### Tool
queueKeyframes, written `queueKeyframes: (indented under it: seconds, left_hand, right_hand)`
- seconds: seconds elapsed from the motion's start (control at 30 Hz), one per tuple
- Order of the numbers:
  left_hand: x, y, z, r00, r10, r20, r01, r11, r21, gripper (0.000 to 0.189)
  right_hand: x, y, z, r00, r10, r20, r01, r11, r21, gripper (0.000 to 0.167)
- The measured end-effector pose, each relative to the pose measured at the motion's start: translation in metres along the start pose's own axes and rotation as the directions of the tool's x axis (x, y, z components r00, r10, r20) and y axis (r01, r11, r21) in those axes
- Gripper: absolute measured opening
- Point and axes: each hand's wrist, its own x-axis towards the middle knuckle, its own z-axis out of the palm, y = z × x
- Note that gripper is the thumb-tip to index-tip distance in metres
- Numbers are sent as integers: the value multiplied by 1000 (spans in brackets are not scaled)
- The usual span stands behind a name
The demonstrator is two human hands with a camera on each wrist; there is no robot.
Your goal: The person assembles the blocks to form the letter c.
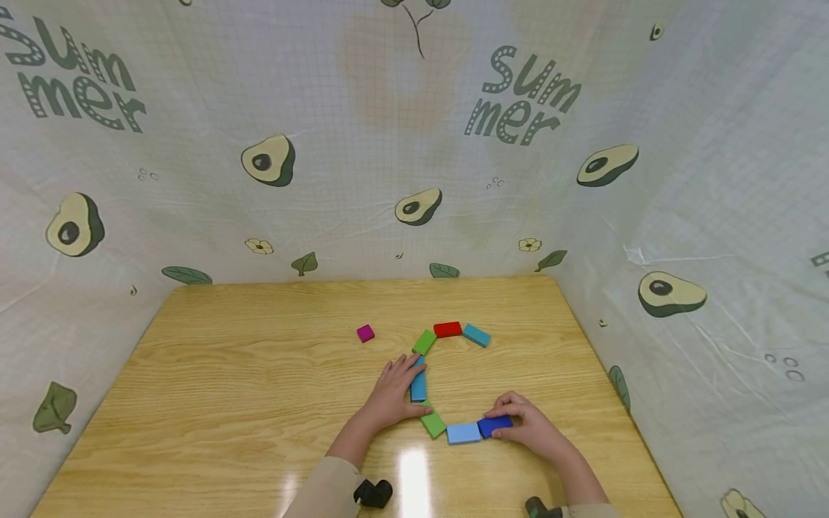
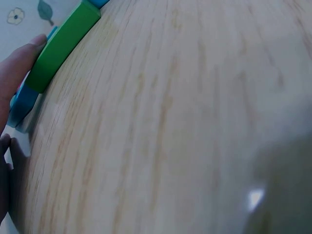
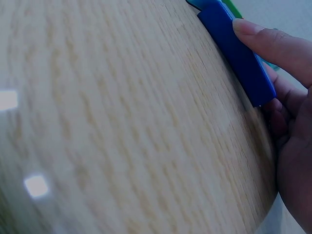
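In the head view several coloured blocks lie end to end in a curve that opens to the right. My right hand (image 1: pixel 532 429) pinches the dark blue block (image 1: pixel 495 426) at the curve's near end, thumb on its near side and fingers at its far side. That dark blue block (image 3: pixel 236 53) shows large in the right wrist view. Beside it lies a light blue block (image 1: pixel 463 434). My left hand (image 1: pixel 391 397) rests with spread fingers at a blue block (image 1: pixel 418 387), its thumb on a green block (image 1: pixel 433 423).
Farther along the curve are another green block (image 1: pixel 424 342), a red block (image 1: pixel 447 329) and a teal-blue block (image 1: pixel 476 335). A magenta block (image 1: pixel 365 333) stands apart on the left. The wooden table (image 1: pixel 227 403) meets patterned cloth walls (image 1: pixel 363 244) at the back and sides.
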Motion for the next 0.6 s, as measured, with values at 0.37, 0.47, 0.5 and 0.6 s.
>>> queueKeyframes:
  seconds: [0.37, 0.47, 0.5, 0.6]
  left_hand:
    - [1, -1, 0, 1000, -7, 5, 8, 1000, -6, 86]
    - [1, -1, 0, 1000, -7, 6, 7, 1000, -1, 86]
    - [1, -1, 0, 1000, -7, 6, 7, 1000, 2, 86]
    - [1, -1, 0, 1000, -6, 6, 6, 1000, 5, 86]
  right_hand:
    - [1, 0, 1, 1000, -17, -1, 17, 999, -31, 25]
    - [0, -2, -1, 1000, -20, 7, 20, 1000, -21, 25]
    - [0, -2, -1, 1000, -21, 10, 21, 1000, -18, 25]
    - [1, 0, -2, 999, -28, 19, 28, 1000, -13, 25]
